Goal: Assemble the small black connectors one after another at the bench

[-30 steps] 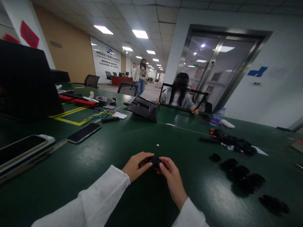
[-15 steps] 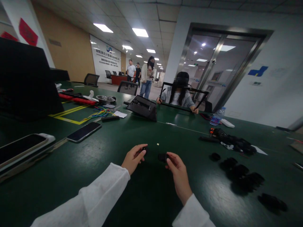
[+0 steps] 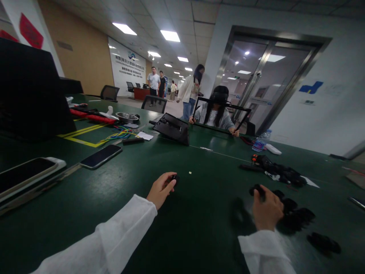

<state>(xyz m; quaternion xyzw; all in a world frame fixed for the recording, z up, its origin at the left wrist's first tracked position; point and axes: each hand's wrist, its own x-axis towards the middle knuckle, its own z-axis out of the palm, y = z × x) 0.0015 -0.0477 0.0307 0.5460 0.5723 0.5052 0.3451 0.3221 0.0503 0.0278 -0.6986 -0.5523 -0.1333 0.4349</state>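
My left hand (image 3: 162, 190) is closed, pinching a small black part (image 3: 175, 179) between thumb and fingers above the green table (image 3: 182, 228). Out to the right, my right hand (image 3: 266, 208) has thumb and fingers around a black piece (image 3: 256, 190), low over the tabletop. Whether that piece touches the table is unclear. Just beyond my right hand lie several dark parts (image 3: 298, 217) in a slanting row, partly hidden by it. One more black part (image 3: 324, 242) rests nearer the right edge. A tiny pale bit (image 3: 190, 172) lies between the hands.
Across the table a seated person (image 3: 218, 110) holds a black frame (image 3: 211, 129). A black panel (image 3: 172, 128), phone (image 3: 102, 156), coloured wires (image 3: 121, 134) and metal dish (image 3: 127, 117) are left of centre. A bottle (image 3: 261, 140) and dark items (image 3: 281, 171) are at right. Several people stand behind.
My right hand has moved right from near my left hand to the row of dark parts. My left hand has barely moved. A standing person behind has shifted right.
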